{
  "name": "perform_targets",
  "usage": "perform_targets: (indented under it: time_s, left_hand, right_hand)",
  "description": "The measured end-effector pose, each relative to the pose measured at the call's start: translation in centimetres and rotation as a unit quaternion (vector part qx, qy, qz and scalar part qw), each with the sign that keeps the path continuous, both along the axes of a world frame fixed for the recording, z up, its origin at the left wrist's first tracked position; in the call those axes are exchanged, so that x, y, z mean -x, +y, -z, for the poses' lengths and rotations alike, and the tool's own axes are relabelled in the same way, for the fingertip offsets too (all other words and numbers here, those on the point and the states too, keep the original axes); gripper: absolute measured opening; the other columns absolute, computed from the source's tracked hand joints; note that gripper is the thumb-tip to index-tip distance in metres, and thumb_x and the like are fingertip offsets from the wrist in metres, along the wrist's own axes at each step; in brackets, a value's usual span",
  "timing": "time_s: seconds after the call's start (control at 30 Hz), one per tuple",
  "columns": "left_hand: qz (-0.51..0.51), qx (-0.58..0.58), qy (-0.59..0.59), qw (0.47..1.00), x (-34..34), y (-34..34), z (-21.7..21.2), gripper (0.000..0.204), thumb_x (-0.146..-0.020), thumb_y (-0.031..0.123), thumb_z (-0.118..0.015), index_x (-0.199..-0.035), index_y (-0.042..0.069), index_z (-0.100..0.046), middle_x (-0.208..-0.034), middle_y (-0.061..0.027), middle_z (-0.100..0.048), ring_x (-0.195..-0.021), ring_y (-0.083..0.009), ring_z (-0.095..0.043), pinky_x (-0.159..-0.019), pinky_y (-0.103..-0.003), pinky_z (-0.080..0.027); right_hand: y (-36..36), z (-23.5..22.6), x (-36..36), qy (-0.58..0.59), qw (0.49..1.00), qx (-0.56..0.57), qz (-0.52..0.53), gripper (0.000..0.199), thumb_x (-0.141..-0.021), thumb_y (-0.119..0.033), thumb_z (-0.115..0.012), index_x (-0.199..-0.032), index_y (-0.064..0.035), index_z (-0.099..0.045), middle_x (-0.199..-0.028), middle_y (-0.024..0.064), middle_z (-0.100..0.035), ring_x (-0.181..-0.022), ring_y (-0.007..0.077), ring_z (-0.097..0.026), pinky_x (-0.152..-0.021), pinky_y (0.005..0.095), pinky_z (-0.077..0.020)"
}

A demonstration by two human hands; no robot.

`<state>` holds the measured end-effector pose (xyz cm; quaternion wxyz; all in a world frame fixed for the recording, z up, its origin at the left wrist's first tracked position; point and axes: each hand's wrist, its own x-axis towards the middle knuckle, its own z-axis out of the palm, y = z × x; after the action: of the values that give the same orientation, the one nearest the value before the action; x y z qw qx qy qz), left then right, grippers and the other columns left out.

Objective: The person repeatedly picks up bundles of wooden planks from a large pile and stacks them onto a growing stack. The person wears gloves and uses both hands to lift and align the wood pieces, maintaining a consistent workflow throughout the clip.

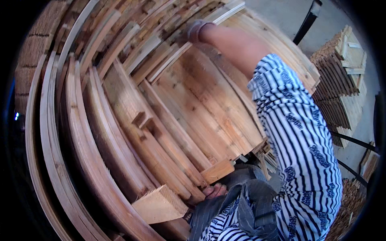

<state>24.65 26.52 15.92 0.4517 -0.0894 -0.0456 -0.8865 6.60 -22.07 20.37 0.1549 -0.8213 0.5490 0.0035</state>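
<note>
A big stack of long wooden planks (161,104) leans in front of me and fills most of the view. My right hand (196,30), in a grey glove, reaches far up, my striped sleeve (297,132) along the arm, and grips the upper part of a pale plank (173,56). My left hand (214,190) is low down by my body. Its fingers curl at the lower ends of the planks, just under a short cut plank end (217,170). Another sawn plank end (159,205) juts out to its left.
Piles of thin wooden slats (341,72) stand on the concrete floor (281,14) to the right. A black metal bar (307,20) slants at the top right, and black rods (354,142) run past more wood (354,201) at the lower right.
</note>
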Motion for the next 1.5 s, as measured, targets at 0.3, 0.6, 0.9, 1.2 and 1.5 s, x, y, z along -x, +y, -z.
perform_targets:
  time_s: [0.3,0.6,0.9,1.2,1.5]
  left_hand:
    - [0.003,-0.004,-0.040,0.999,0.5,-0.9,0.8,0.041,-0.102,0.035,-0.053,-0.063,0.029,-0.046,-0.064,0.0129,-0.048,-0.077,-0.0064,-0.050,-0.079,-0.025,-0.037]
    - [0.044,0.041,-0.033,0.998,1.6,-1.2,0.4,0.041,-0.102,0.035,-0.053,-0.063,0.029,-0.046,-0.065,0.0130,-0.048,-0.078,-0.0066,-0.050,-0.080,-0.026,-0.037]
    - [0.008,-0.001,-0.211,0.977,-6.3,2.1,1.1,0.033,-0.102,0.026,-0.049,-0.069,0.023,-0.047,-0.076,0.0065,-0.052,-0.078,-0.0105,-0.052,-0.075,-0.026,-0.040]
    - [0.037,0.285,-0.381,0.879,-5.5,-0.6,-1.1,0.017,-0.101,0.027,-0.050,-0.089,0.015,-0.053,-0.086,-0.0044,-0.055,-0.078,-0.0199,-0.053,-0.084,-0.042,-0.043]
    - [-0.060,0.781,-0.518,0.344,5.1,5.6,-3.0,0.037,-0.096,0.023,-0.062,-0.126,0.000,-0.062,-0.117,-0.0170,-0.069,-0.111,-0.0290,-0.066,-0.107,-0.048,-0.046]
  right_hand:
    - [-1.5,1.9,-2.4,-0.002,0.998,0.056,-0.031,0.048,-0.097,-0.050,-0.047,-0.111,-0.0146,-0.077,-0.110,0.0117,-0.075,-0.103,0.0341,-0.070,-0.087,0.0453,-0.0547]
    - [1.6,3.1,2.2,0.121,0.948,0.286,-0.065,0.046,-0.096,-0.035,-0.055,-0.140,-0.0216,-0.056,-0.127,0.0104,-0.065,-0.119,0.0335,-0.062,-0.090,0.0498,-0.0522]
    - [28.3,0.1,4.5,0.020,0.986,0.094,0.138,0.036,-0.099,-0.025,-0.053,-0.133,-0.0133,-0.057,-0.118,0.0189,-0.060,-0.114,0.0348,-0.060,-0.090,0.0463,-0.0522]
    - [37.8,3.4,7.4,-0.104,0.974,0.108,0.170,0.010,-0.084,-0.006,-0.060,-0.089,-0.0086,-0.068,-0.085,0.0163,-0.068,-0.075,0.0317,-0.070,-0.062,0.0459,-0.0581]
    - [73.2,20.7,15.0,-0.166,0.819,-0.291,0.467,0.040,-0.088,-0.017,-0.054,-0.125,-0.0066,-0.064,-0.112,0.0210,-0.071,-0.109,0.0370,-0.067,-0.092,0.0470,-0.0534]
